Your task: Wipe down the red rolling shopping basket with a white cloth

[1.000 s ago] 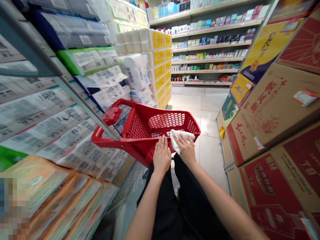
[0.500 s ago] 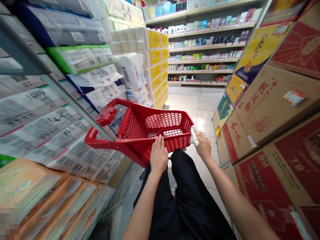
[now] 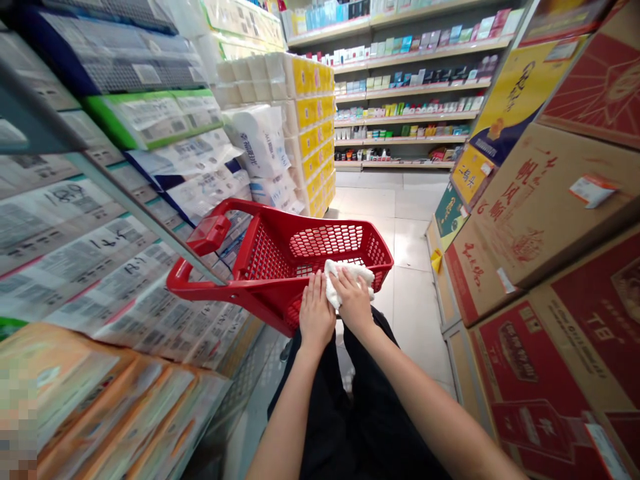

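Observation:
A red plastic shopping cart [image 3: 260,287] with perforated basket walls stands sideways in front of my knees, its handle end to the left. My left hand [image 3: 318,313] lies flat on the near side of the cart, fingers stretched out over the rim. Right beside it, my right hand [image 3: 354,305] presses a white cloth [image 3: 367,275] against the same near rim. The cloth shows past the fingers and covers part of the rim. No goods show in the visible part of the basket.
Packs of tissue paper [image 3: 160,117] are piled along the left. Yellow-sided paper rolls [image 3: 315,130] stand beyond the cart. Cardboard boxes [image 3: 530,193] line the right. Shelves [image 3: 410,93] with small packages close off the back. Pale floor tiles [image 3: 413,267] run between.
My right hand has moved left with the cloth, from the cart's far right corner along the near rim to beside my left hand. The left hand has stayed in place.

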`<state>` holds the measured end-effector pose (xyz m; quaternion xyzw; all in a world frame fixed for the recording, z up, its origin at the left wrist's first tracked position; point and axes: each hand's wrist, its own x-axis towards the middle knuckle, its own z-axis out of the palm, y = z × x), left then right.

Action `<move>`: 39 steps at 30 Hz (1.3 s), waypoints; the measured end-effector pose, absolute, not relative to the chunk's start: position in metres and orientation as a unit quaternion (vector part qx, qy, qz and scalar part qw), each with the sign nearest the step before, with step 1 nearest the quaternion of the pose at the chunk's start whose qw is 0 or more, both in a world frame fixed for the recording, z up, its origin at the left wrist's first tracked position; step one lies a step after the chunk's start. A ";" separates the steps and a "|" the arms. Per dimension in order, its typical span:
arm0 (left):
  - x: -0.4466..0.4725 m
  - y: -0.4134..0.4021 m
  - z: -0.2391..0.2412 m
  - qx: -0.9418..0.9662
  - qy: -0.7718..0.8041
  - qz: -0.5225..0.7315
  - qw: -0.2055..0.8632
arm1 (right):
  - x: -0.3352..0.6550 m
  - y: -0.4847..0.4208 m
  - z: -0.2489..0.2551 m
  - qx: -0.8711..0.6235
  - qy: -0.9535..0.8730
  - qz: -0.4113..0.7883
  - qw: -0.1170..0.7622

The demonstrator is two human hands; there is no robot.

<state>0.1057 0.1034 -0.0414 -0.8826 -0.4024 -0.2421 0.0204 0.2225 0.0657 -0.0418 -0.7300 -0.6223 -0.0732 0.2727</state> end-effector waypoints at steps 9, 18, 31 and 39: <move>0.106 0.103 -0.044 -0.879 -0.406 -0.247 0.031 | 0.297 0.037 -0.060 -0.764 -0.583 -0.106 0.257; 0.108 0.103 -0.045 -0.876 -0.410 -0.254 0.025 | 0.357 0.024 -0.072 -0.804 -0.509 -0.084 0.295; 0.103 0.105 -0.044 -0.885 -0.396 -0.245 0.012 | 0.217 0.070 -0.042 -0.724 -0.627 -0.061 0.281; 0.105 0.104 -0.043 -0.880 -0.404 -0.247 0.029 | 0.284 0.042 -0.057 -0.741 -0.610 -0.106 0.259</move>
